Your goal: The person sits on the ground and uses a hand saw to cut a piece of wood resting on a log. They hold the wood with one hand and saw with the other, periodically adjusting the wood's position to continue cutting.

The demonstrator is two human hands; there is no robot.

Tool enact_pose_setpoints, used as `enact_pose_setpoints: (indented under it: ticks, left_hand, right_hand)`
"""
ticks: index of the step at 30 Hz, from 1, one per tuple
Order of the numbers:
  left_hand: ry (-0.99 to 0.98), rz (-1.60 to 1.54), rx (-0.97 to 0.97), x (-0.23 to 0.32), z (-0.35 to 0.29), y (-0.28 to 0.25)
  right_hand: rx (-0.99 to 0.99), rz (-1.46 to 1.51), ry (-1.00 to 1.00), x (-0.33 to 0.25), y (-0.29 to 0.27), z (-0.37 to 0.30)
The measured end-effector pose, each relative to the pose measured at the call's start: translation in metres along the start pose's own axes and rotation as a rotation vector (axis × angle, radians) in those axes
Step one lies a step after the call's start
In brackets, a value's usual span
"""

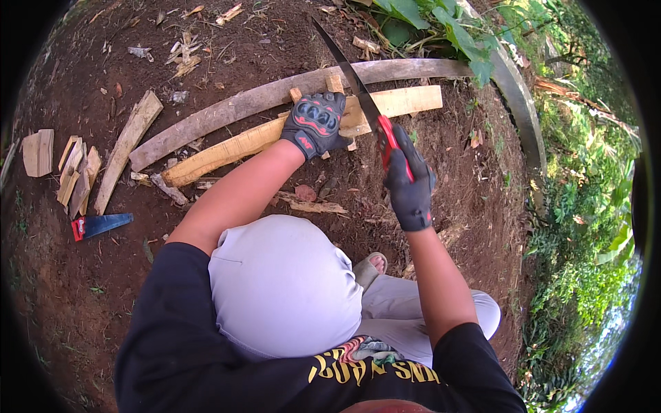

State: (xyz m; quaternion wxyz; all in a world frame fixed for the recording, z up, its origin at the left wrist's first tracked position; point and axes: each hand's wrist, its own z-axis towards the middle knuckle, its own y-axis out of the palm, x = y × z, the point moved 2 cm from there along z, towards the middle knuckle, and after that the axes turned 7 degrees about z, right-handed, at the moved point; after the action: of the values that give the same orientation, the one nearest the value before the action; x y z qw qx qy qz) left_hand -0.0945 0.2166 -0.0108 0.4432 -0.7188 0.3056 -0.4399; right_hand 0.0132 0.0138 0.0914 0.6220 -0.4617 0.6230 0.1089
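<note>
My right hand [409, 184], in a dark glove, is closed round the red handle of a pruning saw [357, 84]. Its long dark blade slants up and left, crossing over a pale wooden board [412, 101] and the grey plank beyond; contact with the board cannot be made out. My left hand [317, 122], in a black glove with red trim, is closed over the middle of the pale board, fingers curled on its far side. Close by that hand, a small wooden block [334, 84] sticks out between board and plank. The glove hides part of the board.
A long grey plank [234, 107] lies beyond the board. To the left are a loose plank [128, 148], several split wood pieces [77, 172] and a small red-ended tool with a bluish blade [103, 226]. Leafy plants [585, 227] line the right side. Wood chips dot the soil.
</note>
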Motion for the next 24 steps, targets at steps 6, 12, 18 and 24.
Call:
enact_pose_setpoints:
  ticks: [6, 12, 18, 24]
  left_hand:
    - [0.031, 0.018, -0.017, 0.008, 0.003, 0.0]
    - [0.015, 0.034, 0.007, 0.0, 0.003, 0.005]
    - [0.012, 0.032, -0.001, 0.002, 0.0, 0.001]
    - [0.011, 0.038, -0.03, 0.012, 0.006, -0.005]
  right_hand:
    - [0.038, -0.003, 0.04, 0.02, 0.037, 0.045]
    - [-0.033, -0.217, 0.146, -0.014, -0.079, -0.142]
    - [-0.013, -0.051, 0.116, -0.004, -0.019, -0.039]
    - [0.071, 0.026, -0.051, 0.024, 0.032, 0.029]
